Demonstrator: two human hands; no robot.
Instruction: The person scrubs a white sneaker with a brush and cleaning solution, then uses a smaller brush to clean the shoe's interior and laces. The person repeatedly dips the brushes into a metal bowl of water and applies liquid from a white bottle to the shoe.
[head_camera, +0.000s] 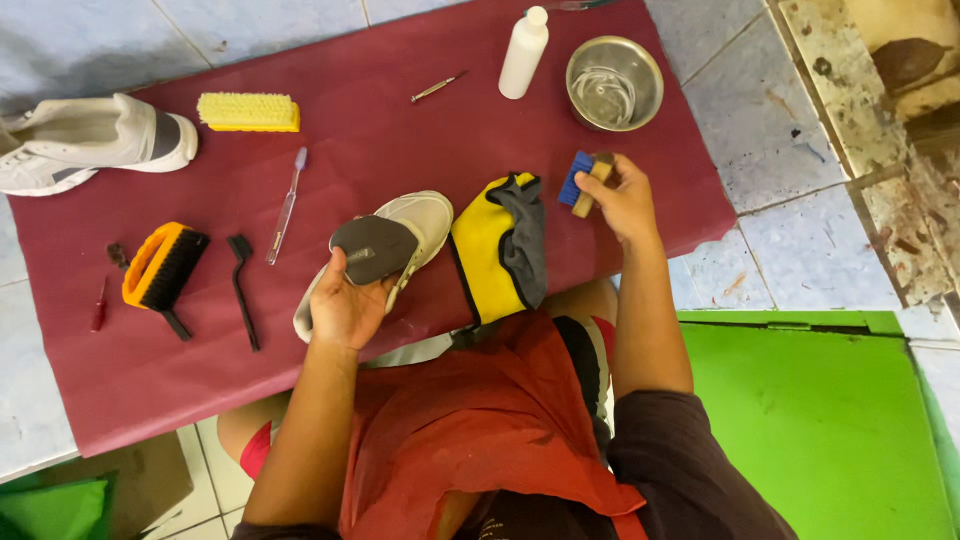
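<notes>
Insole, dark grey, gripped in closed left hand over white shoe. Right hand closed on small blue-bristled brush, held well right of insole. Advise: support insole flat, brush with light, even strokes.

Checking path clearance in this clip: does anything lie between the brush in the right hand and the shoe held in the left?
Yes. A yellow and grey cloth lies on the maroon mat between the right hand holding the blue-bristled brush and the white shoe held by the left hand.
</notes>
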